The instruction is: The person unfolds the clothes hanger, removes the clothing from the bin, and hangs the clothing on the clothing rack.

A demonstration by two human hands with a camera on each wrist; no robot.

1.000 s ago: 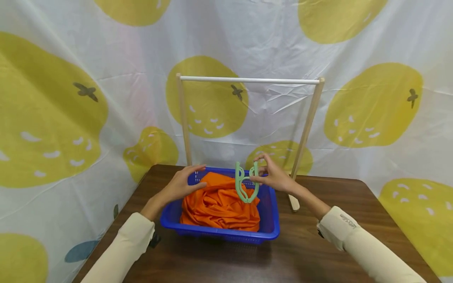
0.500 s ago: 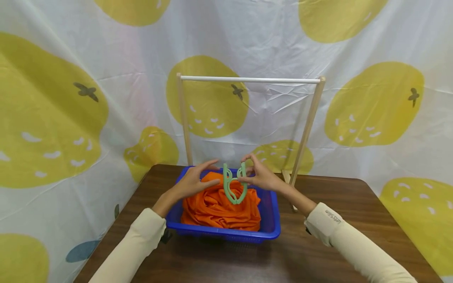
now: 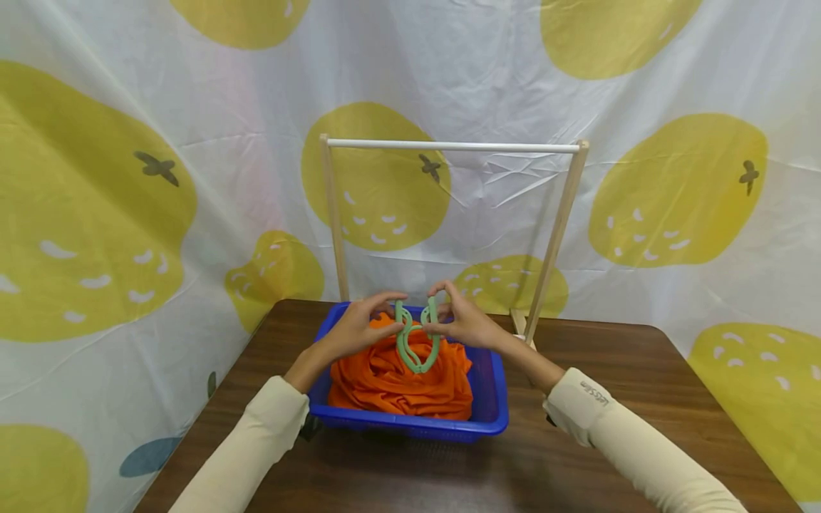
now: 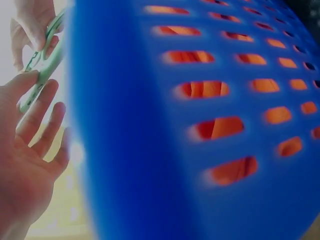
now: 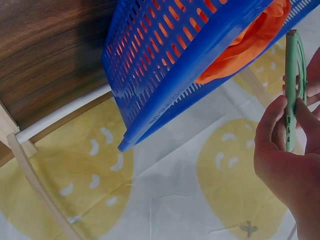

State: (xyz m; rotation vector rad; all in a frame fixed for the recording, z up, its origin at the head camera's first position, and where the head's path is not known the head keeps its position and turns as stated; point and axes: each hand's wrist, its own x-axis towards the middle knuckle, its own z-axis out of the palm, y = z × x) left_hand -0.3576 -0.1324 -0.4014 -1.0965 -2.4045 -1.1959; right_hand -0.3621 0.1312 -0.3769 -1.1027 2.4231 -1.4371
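Note:
A light green folding hanger [image 3: 417,349], its two arms folded up into a narrow U, is held over the basket. My right hand [image 3: 471,324] pinches its right arm between thumb and fingers; the right wrist view shows this grip on the hanger [image 5: 291,95] from the side. On the other arm, my left hand [image 3: 359,328] has thumb and index finger at either side, and the left wrist view shows them pinching the hanger [image 4: 42,75]. Below lies a crumpled orange cloth [image 3: 398,388] inside a blue plastic basket [image 3: 410,422].
Behind the basket stands a wooden rack [image 3: 556,242] with a white crossbar [image 3: 449,146]. Everything rests on a dark brown wooden table [image 3: 603,399]. A white curtain [image 3: 500,78] with yellow fruit prints hangs around the back and sides.
The right hand has brought the hanger leftward, and the left hand has moved right to meet it. The left fingers, apart from the hanger before, now pinch its left arm.

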